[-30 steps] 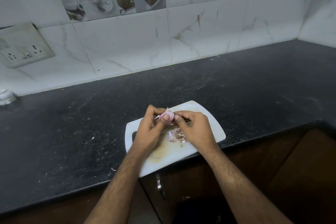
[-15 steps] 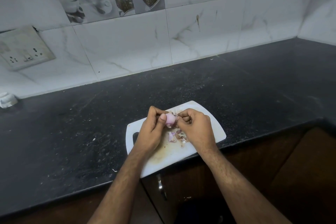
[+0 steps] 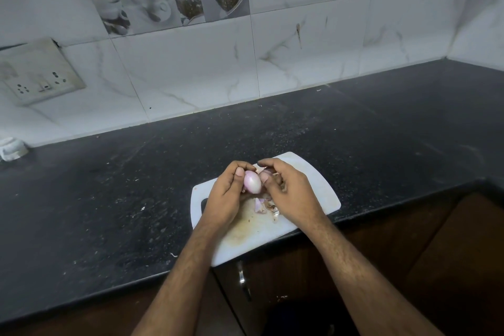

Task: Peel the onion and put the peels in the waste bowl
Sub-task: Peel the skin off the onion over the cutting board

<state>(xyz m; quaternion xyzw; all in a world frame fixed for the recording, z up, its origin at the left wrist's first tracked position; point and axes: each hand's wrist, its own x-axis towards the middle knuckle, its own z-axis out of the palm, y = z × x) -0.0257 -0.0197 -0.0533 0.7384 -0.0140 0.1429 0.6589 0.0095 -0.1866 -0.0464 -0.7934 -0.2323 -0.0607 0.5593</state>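
Centre frame, over the cutting board (image 3: 321, 188): left hand (image 3: 226, 196) grips the onion (image 3: 252, 182), now showing smooth pink flesh; right hand (image 3: 289, 191) seemingly pinches torn peel. No waste bowl visible.

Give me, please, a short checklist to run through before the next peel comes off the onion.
1. Left hand grips onion: ok.
2. Right hand on the onion's skin: ok, its fingers pinch there.
3. Onion over the cutting board: ok.
4. Loose peels gathered on the board: ok.
5. Waste bowl within reach: cannot tell, none in view.
6. Board lying fully on the counter: not ok, its near edge overhangs.
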